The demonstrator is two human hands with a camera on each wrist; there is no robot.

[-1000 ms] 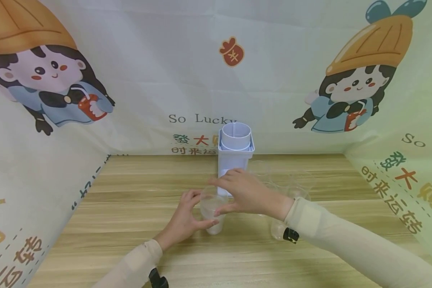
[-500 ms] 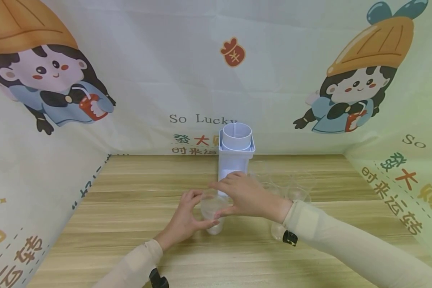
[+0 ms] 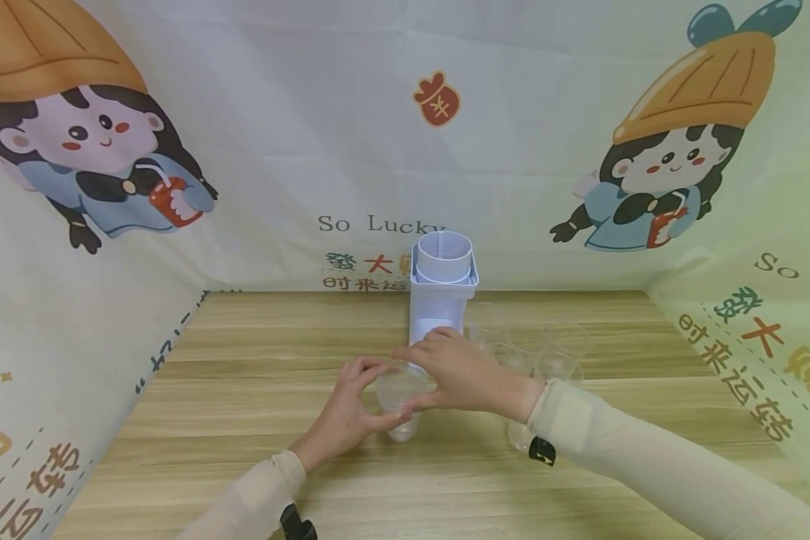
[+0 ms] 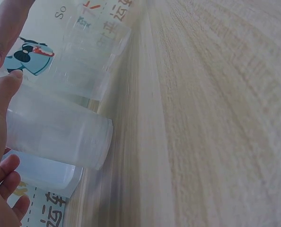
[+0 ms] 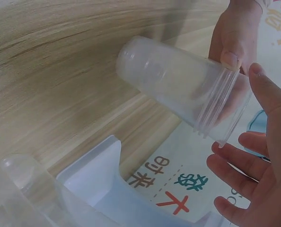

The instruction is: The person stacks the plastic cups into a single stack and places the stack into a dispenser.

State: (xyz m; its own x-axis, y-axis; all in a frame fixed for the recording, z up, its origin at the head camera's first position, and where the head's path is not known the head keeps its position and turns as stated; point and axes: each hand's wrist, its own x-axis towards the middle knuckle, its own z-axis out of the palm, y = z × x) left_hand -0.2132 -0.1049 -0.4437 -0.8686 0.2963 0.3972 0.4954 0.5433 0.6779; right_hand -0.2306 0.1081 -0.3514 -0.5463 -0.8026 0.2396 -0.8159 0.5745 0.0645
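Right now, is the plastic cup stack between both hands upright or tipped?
Upright: the cup stack has its rims up and its narrower base on the wooden tabletop.

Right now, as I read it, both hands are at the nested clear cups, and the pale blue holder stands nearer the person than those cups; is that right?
Not quite: the pale blue holder stands farther from the person than the nested clear cups, as the head view shows. The rest holds.
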